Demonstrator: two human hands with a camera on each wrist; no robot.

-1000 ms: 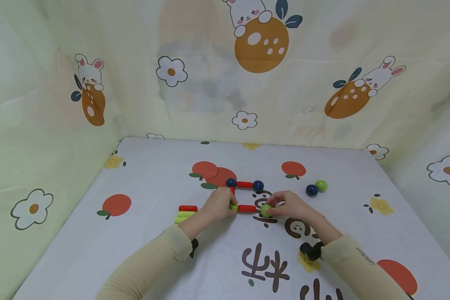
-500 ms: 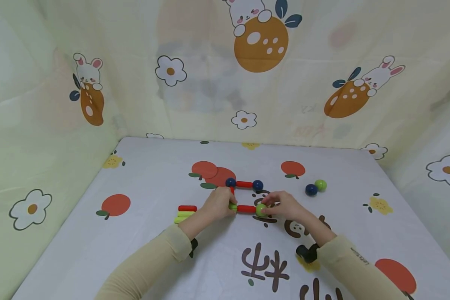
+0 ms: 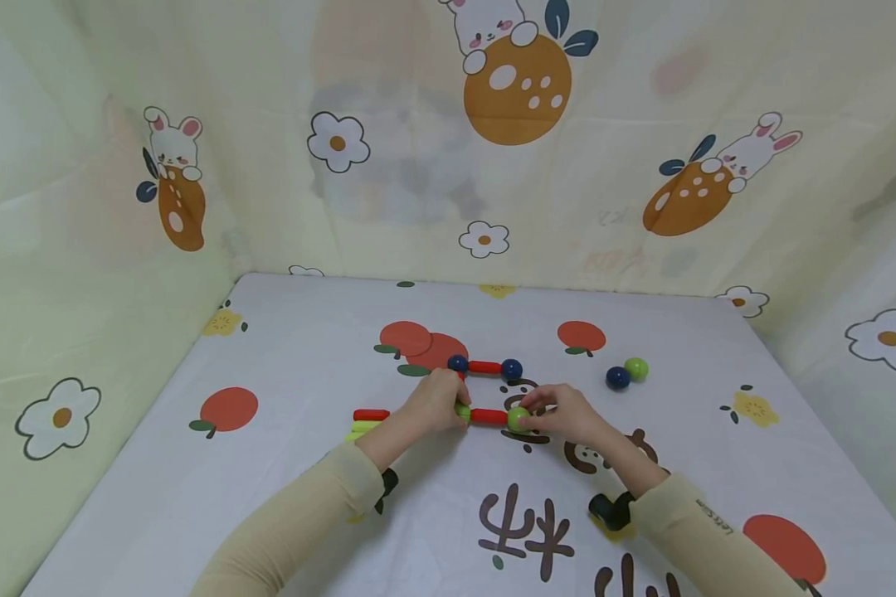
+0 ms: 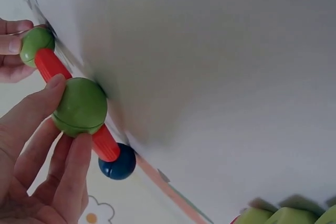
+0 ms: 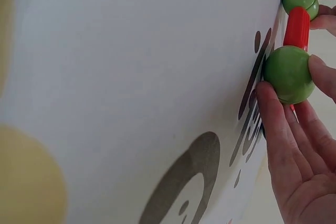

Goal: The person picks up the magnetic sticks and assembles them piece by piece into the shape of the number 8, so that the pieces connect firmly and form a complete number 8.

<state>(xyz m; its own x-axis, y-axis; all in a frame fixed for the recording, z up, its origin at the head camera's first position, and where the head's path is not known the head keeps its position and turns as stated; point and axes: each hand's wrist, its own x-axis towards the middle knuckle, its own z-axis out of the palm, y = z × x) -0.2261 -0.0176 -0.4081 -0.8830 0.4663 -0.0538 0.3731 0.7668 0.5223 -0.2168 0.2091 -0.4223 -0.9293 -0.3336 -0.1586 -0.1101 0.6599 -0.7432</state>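
My left hand (image 3: 431,404) pinches a green ball (image 4: 81,106) between thumb and fingers. One red stick (image 3: 489,416) runs right from that ball to a second green ball (image 3: 518,419), which thumb and fingers of my right hand (image 3: 567,410) pinch. The stick's right end meets this second ball. Another red stick (image 4: 106,144) leads from the left green ball to a blue ball (image 3: 458,363) farther back, partly hidden by my left hand. From there a further red stick (image 3: 484,366) joins a blue ball (image 3: 511,369) on its right.
To the right on the table lie a loose blue ball (image 3: 618,379) and a loose green ball (image 3: 636,368), side by side. A red stick (image 3: 371,414) and yellow-green sticks (image 3: 363,427) lie left of my left wrist, partly covered. Printed curtains (image 3: 411,191) surround the table.
My right hand has moved a little left, bringing its green ball from just apart to against the red stick's end. My left hand has stayed in place.
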